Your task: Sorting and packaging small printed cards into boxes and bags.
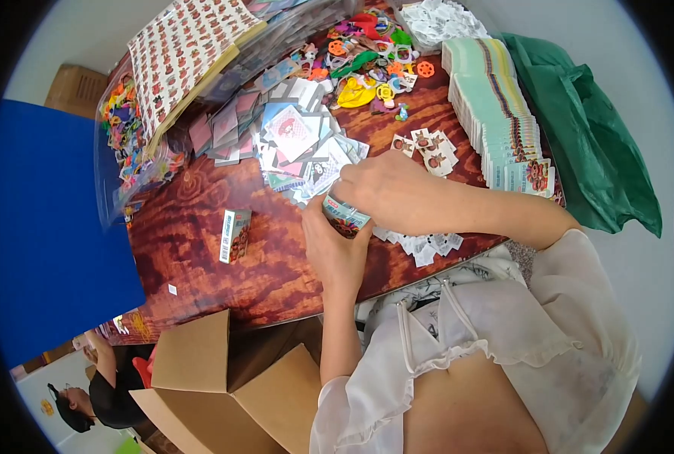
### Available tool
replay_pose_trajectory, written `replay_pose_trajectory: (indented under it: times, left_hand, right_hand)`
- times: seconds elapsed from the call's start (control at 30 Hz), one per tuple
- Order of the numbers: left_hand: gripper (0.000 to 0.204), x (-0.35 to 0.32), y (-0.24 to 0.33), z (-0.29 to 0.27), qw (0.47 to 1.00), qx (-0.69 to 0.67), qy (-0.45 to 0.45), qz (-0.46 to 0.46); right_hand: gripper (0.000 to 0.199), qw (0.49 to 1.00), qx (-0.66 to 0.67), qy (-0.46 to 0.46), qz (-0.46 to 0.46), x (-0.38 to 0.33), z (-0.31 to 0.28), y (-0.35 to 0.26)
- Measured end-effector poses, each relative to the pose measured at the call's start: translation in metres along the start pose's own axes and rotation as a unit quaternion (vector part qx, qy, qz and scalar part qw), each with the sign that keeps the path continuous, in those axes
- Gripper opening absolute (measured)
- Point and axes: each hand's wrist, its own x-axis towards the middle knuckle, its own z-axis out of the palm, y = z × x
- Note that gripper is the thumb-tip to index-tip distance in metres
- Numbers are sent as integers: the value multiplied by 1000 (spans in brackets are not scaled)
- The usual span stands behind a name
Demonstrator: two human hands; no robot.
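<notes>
My left hand [329, 246] is wrapped round a small printed box [345, 217], holding it upright over the table. Just above the box, my right hand [386, 189] is closed, its fingers bent down at the box's top end; whatever they hold is hidden. A loose pile of flat square cards and sachets [291, 136] lies beyond my hands. Small white packets [422, 246] are spread on the table below my right wrist. Some printed stickers or cards [432, 150] lie past my right forearm. To the left, a similar small box [235, 236] rests on the table.
A long stack of flat cartons [496, 113] stands at the right, beside a green plastic bag [587, 129]. Colourful small toys [375, 57] are heaped at the back. A clear bin [118, 174] holds more toys. An open cardboard box [193, 352] sits below the table edge. Another person [110, 393] is at lower left.
</notes>
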Motion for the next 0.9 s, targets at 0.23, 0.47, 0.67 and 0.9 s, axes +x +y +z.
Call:
replay_pose_trajectory:
  times: [0.23, 0.47, 0.67, 0.9]
  left_hand:
    - [79, -8, 0, -1, 999, -23, 16, -17]
    - [77, -8, 7, -2, 1000, -2, -10, -1]
    - [76, -15, -9, -13, 992, -98, -38, -66]
    - [95, -23, -3, -42, 789, -542, -284, -63]
  right_hand:
    - [34, 917, 381, 33, 117, -2, -8, 14]
    - [34, 902, 374, 182, 118, -15, 11, -9]
    - [23, 733, 588, 297, 170, -43, 16, 12]
    - [24, 751, 581, 241, 202, -61, 14, 24]
